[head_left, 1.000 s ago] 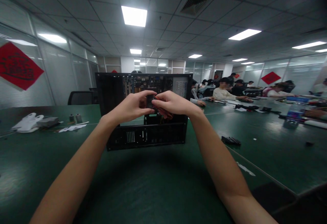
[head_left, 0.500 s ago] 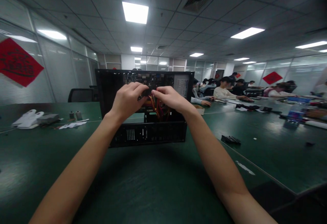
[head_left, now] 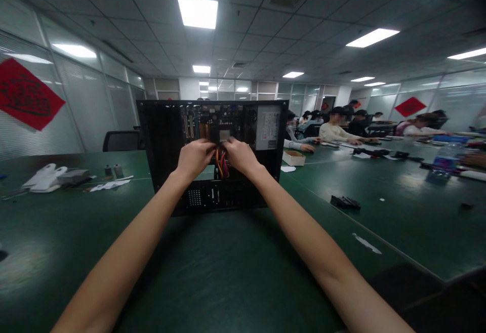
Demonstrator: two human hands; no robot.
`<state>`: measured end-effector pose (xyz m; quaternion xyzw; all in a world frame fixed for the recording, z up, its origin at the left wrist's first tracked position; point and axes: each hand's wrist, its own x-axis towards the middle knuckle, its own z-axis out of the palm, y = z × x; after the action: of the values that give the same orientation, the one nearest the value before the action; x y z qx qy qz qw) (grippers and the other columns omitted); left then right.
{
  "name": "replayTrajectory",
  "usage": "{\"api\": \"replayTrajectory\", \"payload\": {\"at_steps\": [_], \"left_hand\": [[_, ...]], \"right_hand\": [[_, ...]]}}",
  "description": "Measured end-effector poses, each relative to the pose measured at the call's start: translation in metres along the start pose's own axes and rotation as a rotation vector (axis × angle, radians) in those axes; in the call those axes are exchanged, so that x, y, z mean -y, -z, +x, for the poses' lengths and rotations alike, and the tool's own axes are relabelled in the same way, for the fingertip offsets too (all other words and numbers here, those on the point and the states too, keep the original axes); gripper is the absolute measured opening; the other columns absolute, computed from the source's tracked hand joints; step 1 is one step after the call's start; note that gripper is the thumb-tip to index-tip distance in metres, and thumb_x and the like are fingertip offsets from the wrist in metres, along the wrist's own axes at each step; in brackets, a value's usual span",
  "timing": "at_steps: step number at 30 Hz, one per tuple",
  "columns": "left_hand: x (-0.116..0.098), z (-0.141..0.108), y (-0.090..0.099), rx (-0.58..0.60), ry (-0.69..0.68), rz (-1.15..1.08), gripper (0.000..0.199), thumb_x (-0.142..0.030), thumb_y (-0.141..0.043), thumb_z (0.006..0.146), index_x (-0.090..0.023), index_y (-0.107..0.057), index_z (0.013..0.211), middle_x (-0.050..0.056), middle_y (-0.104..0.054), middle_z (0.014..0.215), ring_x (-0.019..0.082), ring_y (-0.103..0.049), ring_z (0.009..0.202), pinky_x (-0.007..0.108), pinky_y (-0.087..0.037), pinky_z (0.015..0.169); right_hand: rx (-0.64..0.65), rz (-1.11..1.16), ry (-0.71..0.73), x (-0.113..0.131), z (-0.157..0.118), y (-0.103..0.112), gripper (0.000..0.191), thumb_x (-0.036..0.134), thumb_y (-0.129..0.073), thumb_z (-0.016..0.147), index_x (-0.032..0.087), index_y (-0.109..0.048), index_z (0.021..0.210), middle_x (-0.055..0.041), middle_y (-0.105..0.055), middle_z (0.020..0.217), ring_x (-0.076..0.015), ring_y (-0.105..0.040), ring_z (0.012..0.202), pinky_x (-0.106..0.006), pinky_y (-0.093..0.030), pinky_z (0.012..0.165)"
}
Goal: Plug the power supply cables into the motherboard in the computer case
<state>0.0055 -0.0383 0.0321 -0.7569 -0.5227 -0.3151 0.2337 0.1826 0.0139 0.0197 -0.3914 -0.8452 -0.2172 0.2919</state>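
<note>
Coloured wires (head_left: 223, 165) ran inside the open computer case (head_left: 243, 195), which stood on the green table (head_left: 228, 267) in front of us. Our left hand (head_left: 194, 159) and right hand (head_left: 240, 158) flanked their upper end, fingers curled inward; blur kept us from telling whether either gripped them. A small box (head_left: 293, 159) sat to the right, a white plastic bag (head_left: 44, 178) to the left.

Dim overall, bright ceiling panels (head_left: 197, 11), edge distortion

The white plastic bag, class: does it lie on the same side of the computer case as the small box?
No: the bag lies left of the case, while the box stands to its right.
</note>
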Motion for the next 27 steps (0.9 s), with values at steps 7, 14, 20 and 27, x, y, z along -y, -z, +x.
{"api": "replayTrajectory", "payload": {"at_steps": [7, 14, 20, 27], "left_hand": [[0.01, 0.0, -0.03, 0.152, 0.094, 0.119, 0.033, -0.032, -0.05, 0.099, -0.026, -0.076, 0.119, 0.009, -0.075, 0.121, 0.03, -0.07, 0.107, 0.037, -0.055, 0.086], [0.026, 0.02, -0.063, 0.38, -0.082, 0.21, 0.031, -0.031, -0.051, 0.097, -0.027, -0.077, 0.114, 0.008, -0.076, 0.117, 0.027, -0.07, 0.109, 0.033, -0.053, 0.088], [0.023, 0.035, -0.069, 0.434, -0.1, 0.268, 0.033, -0.032, -0.051, 0.095, -0.027, -0.078, 0.113, 0.01, -0.077, 0.114, 0.029, -0.071, 0.108, 0.035, -0.054, 0.086], [0.029, 0.028, -0.077, 0.426, -0.051, 0.272, 0.034, -0.034, -0.052, 0.093, -0.028, -0.078, 0.114, 0.011, -0.077, 0.113, 0.031, -0.071, 0.105, 0.036, -0.054, 0.085]], "right_hand": [[0.19, -0.012, -0.162, -0.023, -0.001, -0.037, 0.027, 0.018, -0.047, 0.1, 0.011, -0.068, 0.116, -0.0191, -0.069, 0.12, -0.0286, -0.068, 0.109, -0.033, -0.053, 0.09], [0.244, 0.016, -0.174, -0.026, -0.007, -0.038, 0.025, 0.014, -0.057, 0.092, 0.01, -0.073, 0.111, -0.02, -0.068, 0.122, -0.0287, -0.068, 0.11, -0.031, -0.053, 0.09], [0.297, 0.034, -0.134, -0.025, -0.005, -0.038, 0.027, 0.019, -0.061, 0.092, 0.01, -0.074, 0.115, -0.0202, -0.068, 0.122, -0.0275, -0.069, 0.11, -0.03, -0.053, 0.09], [0.334, 0.035, -0.124, -0.025, -0.004, -0.042, 0.028, 0.022, -0.061, 0.091, 0.009, -0.075, 0.112, -0.0228, -0.071, 0.117, -0.0304, -0.07, 0.107, -0.032, -0.053, 0.087]]}}
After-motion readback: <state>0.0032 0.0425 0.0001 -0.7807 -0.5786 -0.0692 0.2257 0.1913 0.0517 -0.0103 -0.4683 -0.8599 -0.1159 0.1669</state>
